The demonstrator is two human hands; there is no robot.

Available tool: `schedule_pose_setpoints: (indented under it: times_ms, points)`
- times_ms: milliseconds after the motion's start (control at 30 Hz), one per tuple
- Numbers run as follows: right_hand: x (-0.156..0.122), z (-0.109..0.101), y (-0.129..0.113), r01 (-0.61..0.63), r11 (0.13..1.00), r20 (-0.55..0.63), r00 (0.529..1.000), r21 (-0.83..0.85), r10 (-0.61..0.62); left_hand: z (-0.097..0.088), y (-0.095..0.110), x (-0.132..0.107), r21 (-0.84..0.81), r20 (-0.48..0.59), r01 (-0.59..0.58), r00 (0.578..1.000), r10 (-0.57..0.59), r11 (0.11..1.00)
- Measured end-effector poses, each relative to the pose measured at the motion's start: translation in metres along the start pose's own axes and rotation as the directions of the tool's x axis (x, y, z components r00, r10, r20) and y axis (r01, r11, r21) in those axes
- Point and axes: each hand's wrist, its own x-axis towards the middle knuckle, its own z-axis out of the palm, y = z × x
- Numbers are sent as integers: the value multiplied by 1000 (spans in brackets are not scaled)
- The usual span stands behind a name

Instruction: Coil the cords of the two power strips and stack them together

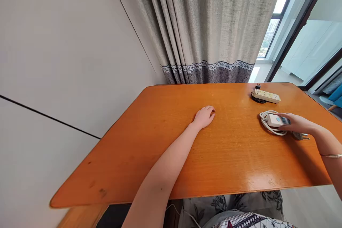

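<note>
Right grip (296,123) is wrapped partway round the near end of a white block (274,120), fingers along one side and thumb along the other; how hard it presses I can't tell from where I sit. That block lies directly under and just left of the grip, and a coil of white cable (262,118) loops round it, partly hidden by the hand. I take it the end is held because it offers a firm edge, while the cord is probably coiled to keep its length together. A grey plug (297,135) shows just on the near side of the grip, prongs pointing right.

Beyond the grip and to its left sits a cream power strip (267,96), with a black cord (258,99) bunched against it and a black plug (258,86) behind; perhaps it is set there to leave the hand room.

Well left of that grip, the left grip (204,117) rests palm down on the worktop (227,156), fingers loosely curled with a gap at the thumb, nothing visible in it. I'd guess it steadies the body.

My count: two hands, one block, one strip, two cords, two plugs.
</note>
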Motion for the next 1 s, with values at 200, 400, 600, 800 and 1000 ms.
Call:
schedule_pose_setpoints:
  times_ms: [200,400,600,800,1000]
  points:
    - [11,14,-40,41,999,-58,997,-30,-42,0,1,0,-3,5,-2,1000,2,1000]
    - [24,35,-107,114,989,-76,990,-97,-122,0,-1,-1,-36,-14,-14,1000,14,999]
    - [32,61,-169,55,998,-129,990,-6,-55,-1,7,-3,-201,-63,-70,996,58,977]
    - [35,79,-162,111,881,-152,987,461,-45,1,17,0,-329,-29,-43,999,35,943]
    - [39,88,-143,72,386,-97,994,919,44,5,15,4,-446,-32,6,999,-23,895]
